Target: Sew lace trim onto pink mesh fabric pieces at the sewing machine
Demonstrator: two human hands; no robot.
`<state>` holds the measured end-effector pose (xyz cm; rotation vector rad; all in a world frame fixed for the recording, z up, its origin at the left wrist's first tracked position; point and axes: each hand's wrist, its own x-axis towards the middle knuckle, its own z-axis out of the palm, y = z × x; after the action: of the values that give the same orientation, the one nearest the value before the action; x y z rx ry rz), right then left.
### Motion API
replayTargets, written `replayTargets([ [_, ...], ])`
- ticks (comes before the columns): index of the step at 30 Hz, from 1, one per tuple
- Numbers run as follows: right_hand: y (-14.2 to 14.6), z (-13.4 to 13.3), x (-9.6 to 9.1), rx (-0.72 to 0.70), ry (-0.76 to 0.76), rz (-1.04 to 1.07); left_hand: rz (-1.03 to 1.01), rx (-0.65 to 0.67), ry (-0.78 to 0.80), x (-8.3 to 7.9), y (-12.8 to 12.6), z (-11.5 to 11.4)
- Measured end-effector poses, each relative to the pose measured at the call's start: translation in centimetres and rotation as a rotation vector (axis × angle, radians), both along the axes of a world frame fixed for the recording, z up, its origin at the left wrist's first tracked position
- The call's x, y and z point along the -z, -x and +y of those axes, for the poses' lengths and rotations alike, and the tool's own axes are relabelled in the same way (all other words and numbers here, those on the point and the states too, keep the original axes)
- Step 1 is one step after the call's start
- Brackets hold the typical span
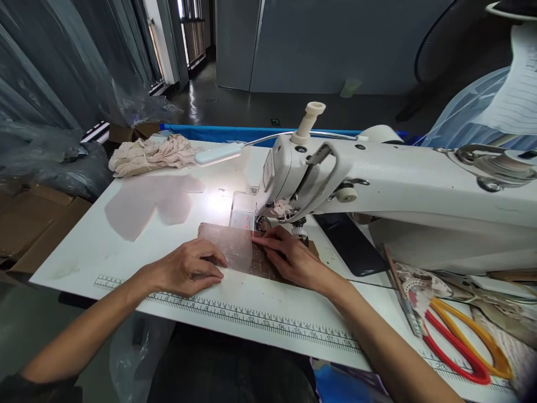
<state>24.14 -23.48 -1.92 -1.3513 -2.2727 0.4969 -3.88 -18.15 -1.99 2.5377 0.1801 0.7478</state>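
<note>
A pale translucent sheet (232, 244) lies over a brown fabric piece (268, 265) on the table, its back edge close to the needle area of the white sewing machine (289, 173). My left hand (187, 267) rests on the left side of the sheet, thumb and fingers apart, fingertips touching it. My right hand (289, 254) lies on the brown piece at the right, fingers stretched out, the forefinger pressing where sheet and fabric meet just in front of the presser foot. The fabric under both hands is partly hidden.
Behind my left hand lie pale cut pieces (134, 204) and a bundle of lace trim (153, 155). A lit lamp (220, 154) hangs by the machine head. To the right are a black phone (352, 243), red-and-yellow-handled scissors (459, 350) and fabric scraps. A ruler scale (251, 320) runs along the front edge.
</note>
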Motion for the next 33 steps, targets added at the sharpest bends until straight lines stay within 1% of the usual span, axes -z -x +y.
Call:
replayTargets([
  [3, 0.6, 0.1, 0.6, -0.022, -0.097, -0.109, -0.025, 0.028, 0.020, 0.0, -0.1, -0.2],
  [6, 1.0, 0.4, 1.0, -0.005, -0.122, -0.178, -0.001, 0.021, -0.008, 0.3, -0.4, -0.4],
  [11, 0.7, 0.3, 0.9, -0.030, -0.129, -0.074, 0.005, 0.003, -0.145, 0.7, -0.8, -0.6],
  [14, 0.5, -0.1, 0.9, -0.044, -0.136, -0.040, -0.014, 0.004, -0.226, 0.5, -1.1, -0.7],
  [16, 0.5, -0.2, 1.1, -0.036, -0.145, -0.042, -0.061, -0.011, -0.232, 0.2, -1.2, -0.8],
  [19, 0.6, -0.3, 1.5, -0.019, -0.169, -0.076, -0.153, -0.043, -0.188, 0.0, -1.5, -1.0],
  [21, 0.7, -0.4, 1.6, -0.018, -0.197, -0.112, -0.221, -0.096, -0.134, 0.0, -1.6, -1.2],
  [24, 0.9, -0.5, 1.6, -0.033, -0.257, -0.185, -0.288, -0.293, -0.018, 0.3, -1.5, -1.5],
  [26, 1.1, -0.5, 1.5, -0.032, -0.278, -0.241, -0.272, -0.414, 0.085, 0.5, -1.4, -1.4],
  [28, 1.2, -0.6, 1.5, -0.023, -0.275, -0.283, -0.246, -0.475, 0.169, 0.7, -1.3, -1.2],
  [29, 1.2, -0.6, 1.5, -0.022, -0.272, -0.291, -0.239, -0.481, 0.175, 0.8, -1.3, -1.1],
  [30, 1.2, -0.6, 1.5, -0.023, -0.268, -0.291, -0.233, -0.455, 0.148, 0.8, -1.3, -1.0],
  [31, 1.2, -0.7, 1.6, -0.022, -0.263, -0.283, -0.217, -0.387, 0.081, 0.7, -1.4, -1.0],
  [33, 1.1, -0.8, 1.7, -0.007, -0.243, -0.246, -0.139, -0.167, -0.149, 0.6, -1.7, -0.9],
])
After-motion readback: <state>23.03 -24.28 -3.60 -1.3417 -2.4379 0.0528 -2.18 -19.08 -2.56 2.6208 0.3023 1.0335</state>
